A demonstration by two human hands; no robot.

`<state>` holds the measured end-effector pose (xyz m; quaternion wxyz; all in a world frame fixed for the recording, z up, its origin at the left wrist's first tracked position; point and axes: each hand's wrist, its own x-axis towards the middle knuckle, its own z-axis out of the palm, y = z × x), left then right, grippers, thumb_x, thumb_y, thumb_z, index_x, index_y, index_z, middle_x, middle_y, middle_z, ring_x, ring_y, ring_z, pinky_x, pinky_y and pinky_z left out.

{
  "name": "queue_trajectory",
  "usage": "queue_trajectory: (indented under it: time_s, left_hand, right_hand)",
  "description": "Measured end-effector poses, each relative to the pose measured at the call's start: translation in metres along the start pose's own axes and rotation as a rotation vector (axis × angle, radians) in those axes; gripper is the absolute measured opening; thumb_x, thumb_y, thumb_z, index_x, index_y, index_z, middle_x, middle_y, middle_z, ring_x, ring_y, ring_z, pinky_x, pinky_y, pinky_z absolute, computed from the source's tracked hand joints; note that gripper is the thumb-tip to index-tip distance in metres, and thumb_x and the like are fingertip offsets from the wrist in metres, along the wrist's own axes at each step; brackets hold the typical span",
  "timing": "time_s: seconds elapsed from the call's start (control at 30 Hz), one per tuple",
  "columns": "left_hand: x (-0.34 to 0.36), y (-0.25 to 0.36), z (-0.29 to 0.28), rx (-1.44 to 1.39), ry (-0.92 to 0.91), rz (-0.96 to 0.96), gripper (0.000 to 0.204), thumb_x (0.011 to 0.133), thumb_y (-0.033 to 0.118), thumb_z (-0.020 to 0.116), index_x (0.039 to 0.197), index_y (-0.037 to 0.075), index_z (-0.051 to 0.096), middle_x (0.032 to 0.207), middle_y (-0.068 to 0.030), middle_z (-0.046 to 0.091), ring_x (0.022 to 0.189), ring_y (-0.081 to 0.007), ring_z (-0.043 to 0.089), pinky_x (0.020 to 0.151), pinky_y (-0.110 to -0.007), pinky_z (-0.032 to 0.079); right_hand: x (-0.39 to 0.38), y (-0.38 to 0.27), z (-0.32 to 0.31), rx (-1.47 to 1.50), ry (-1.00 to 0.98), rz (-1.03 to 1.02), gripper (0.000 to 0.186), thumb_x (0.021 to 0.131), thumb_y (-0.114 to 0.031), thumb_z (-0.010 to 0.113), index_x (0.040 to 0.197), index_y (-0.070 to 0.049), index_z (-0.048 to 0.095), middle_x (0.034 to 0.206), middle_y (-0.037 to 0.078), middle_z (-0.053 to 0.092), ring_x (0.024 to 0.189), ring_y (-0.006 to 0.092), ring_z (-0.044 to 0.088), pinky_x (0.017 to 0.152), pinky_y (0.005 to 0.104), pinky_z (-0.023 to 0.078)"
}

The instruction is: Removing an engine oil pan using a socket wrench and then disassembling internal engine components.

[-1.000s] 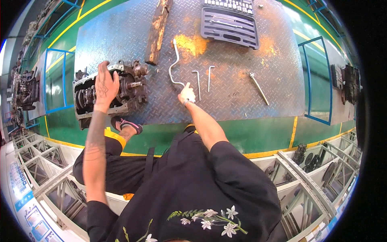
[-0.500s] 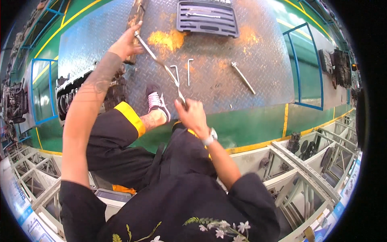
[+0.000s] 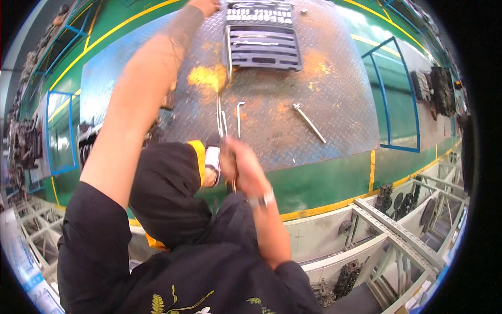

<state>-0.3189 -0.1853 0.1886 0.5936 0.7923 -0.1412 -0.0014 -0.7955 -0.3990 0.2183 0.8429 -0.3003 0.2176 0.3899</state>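
My right hand is closed round the lower part of a long cranked metal rod, which looks like a speed brace. The rod's upper end reaches the left side of a grey tool case. My left hand is stretched far forward to the top edge, left of the case's sockets. It is partly cut off, and its fingers are unclear. On the steel plate near the rod lie two L-shaped hex keys, one standing apart. Farther right lies a ratchet-like bar.
My shoe stands at the plate's near edge. Dark engine parts are on the left, partly behind my left arm. A blue frame is on the right. Behind me run pale metal racks with parts inside.
My left hand has moved forward and right, away from the rod's upper end to beside the tool case. The rod has swung upright in my right hand, which has moved slightly nearer to me.
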Motion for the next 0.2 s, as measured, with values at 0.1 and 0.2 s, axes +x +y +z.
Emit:
queue_trajectory:
  time_s: [0.1, 0.2]
  left_hand:
    - [0.054, -0.012, 0.081, 0.158, 0.129, -0.490, 0.053, 0.091, 0.058, 0.050, 0.079, 0.007, 0.060, 0.054, -0.0056, 0.049, 0.039, -0.0171, 0.041, 0.036, -0.035, 0.032]
    - [0.059, -0.048, 0.126, 0.234, 0.072, -0.573, 0.059, 0.089, 0.062, 0.050, 0.091, 0.005, 0.068, 0.052, -0.0091, 0.048, 0.037, -0.0215, 0.044, 0.034, -0.039, 0.034]
  right_hand:
    - [-0.047, 0.056, -0.098, 0.043, 0.284, 0.041, 0.037, 0.098, -0.035, 0.049, 0.069, -0.013, 0.046, 0.055, -0.009, 0.033, 0.043, 0.0057, 0.030, 0.040, 0.0243, 0.023]
    - [-0.072, 0.112, -0.177, -0.383, 0.759, -0.076, 0.031, 0.099, -0.034, 0.048, 0.098, -0.005, 0.060, 0.077, 0.003, 0.058, 0.065, 0.0119, 0.055, 0.058, 0.0250, 0.041]
